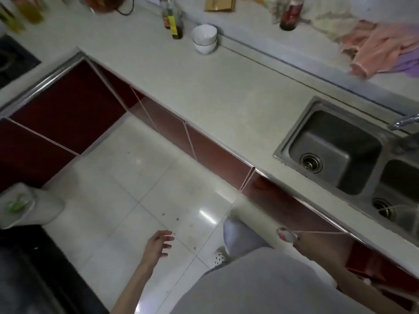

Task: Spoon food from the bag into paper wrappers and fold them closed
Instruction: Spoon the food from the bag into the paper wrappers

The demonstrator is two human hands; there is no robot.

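White stacked bowls [204, 39] stand near the back edge of the pale worktop [204, 87], just beside a dark bottle with a yellow label [176, 26]. No bag, spoon or paper wrapper can be made out anywhere on the worktop, so where the task's things lie cannot be told. Another dark bottle with a red label [290, 14] stands further along the back edge, and a tan box [219, 3] is cut by the top of the view. Pink cloth [376, 51] lies bunched at the far right corner over something purple.

A steel sink [335, 152] with two basins is set into the worktop's right end, with a tap [405, 122] above its back rim. Dark red cupboard doors [68, 109] run below the front edge.

The left hand [159, 243] hangs over the white floor tiles [136, 177], fingers spread and relaxed, holding nothing. The right hand [288, 234] is low beside the cupboard front; only its end shows, blurred, and whether it holds anything I cannot tell. Grey clothing [260, 279] fills the bottom middle. A black hob [11, 60] sits at the left corner, and a white object with green marks [25, 205] stands at the left edge.
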